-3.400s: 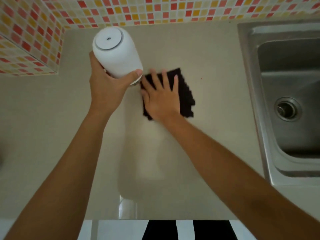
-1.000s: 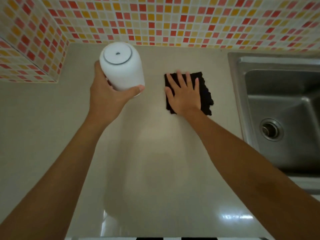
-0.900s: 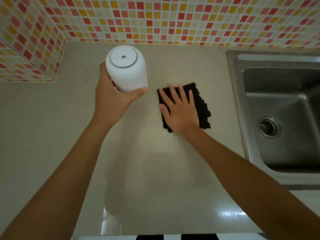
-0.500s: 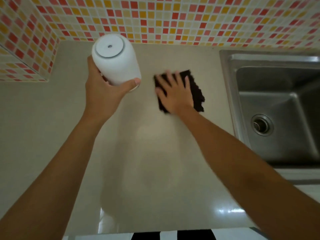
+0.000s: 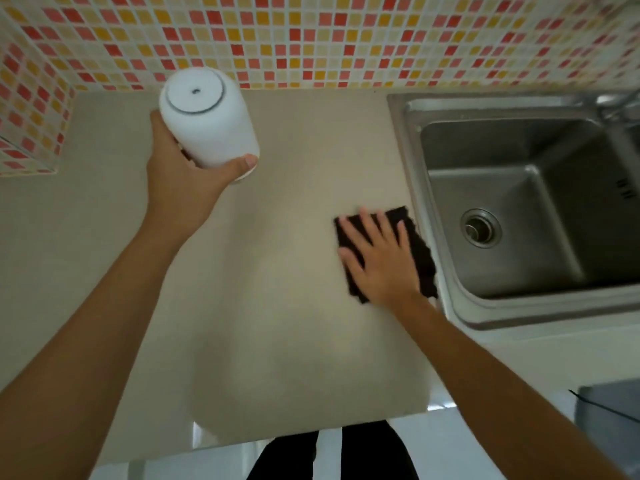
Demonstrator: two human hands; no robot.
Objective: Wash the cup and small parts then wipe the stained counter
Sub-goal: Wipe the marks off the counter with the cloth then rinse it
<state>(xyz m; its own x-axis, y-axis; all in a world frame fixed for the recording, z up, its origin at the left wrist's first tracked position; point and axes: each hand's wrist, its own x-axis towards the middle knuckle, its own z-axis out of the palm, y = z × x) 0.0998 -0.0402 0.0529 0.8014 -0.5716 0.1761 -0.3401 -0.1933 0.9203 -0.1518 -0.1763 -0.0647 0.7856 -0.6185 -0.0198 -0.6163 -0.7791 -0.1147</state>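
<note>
Two bare arms reach over a beige counter (image 5: pixel 294 341) whose back and left edges meet a wall of red, orange and cream mosaic tiles (image 5: pixel 346 39). Along the counter's right edge sits a steel sink (image 5: pixel 433 188), its basin holding a round drain (image 5: pixel 480 227) near the middle. Toward the back left corner, the left hand (image 5: pixel 183 181) holds a white cup (image 5: pixel 207 123) bottom-up and clear of the counter, fingers wrapped behind its body and the thumb pressed across the front near the rim. Near the right edge, just beside the sink's rim, the right hand (image 5: pixel 381 261) lies flat, palm down, on a dark cloth (image 5: pixel 420 252), its fingers spread apart and pointing toward the tiled wall. That cloth lies flat on the counter, its right side close to or touching the sink rim; which one cannot be told.
</note>
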